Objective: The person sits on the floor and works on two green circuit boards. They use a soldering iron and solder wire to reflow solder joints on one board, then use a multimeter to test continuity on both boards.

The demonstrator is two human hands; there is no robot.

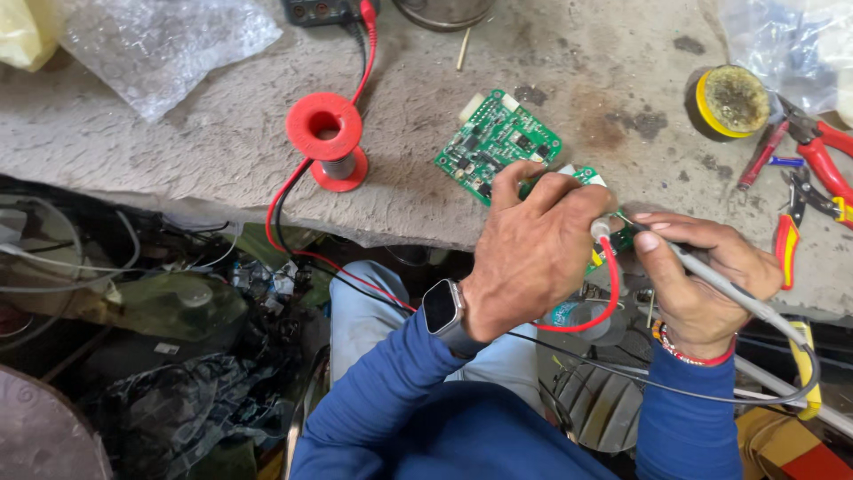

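Note:
My left hand (531,244) grips a small green circuit board (588,178) at the front edge of the grey workbench (222,133), with a red wire (611,293) looping down from it. My right hand (702,276) holds a soldering iron (720,277) like a pen, its tip touching that board near my left thumb. The iron's cord (693,396) curves away under my right wrist. A second, larger green circuit board (498,142) lies flat just behind my left hand. I wear a smartwatch (442,311) on the left wrist.
A red solder spool (327,138) stands left of the boards, red and black leads (284,200) running past it. A yellow-rimmed tin (730,102) and red-handled pliers (813,169) lie right. Plastic bags (160,40) sit back left. Clutter lies below the bench.

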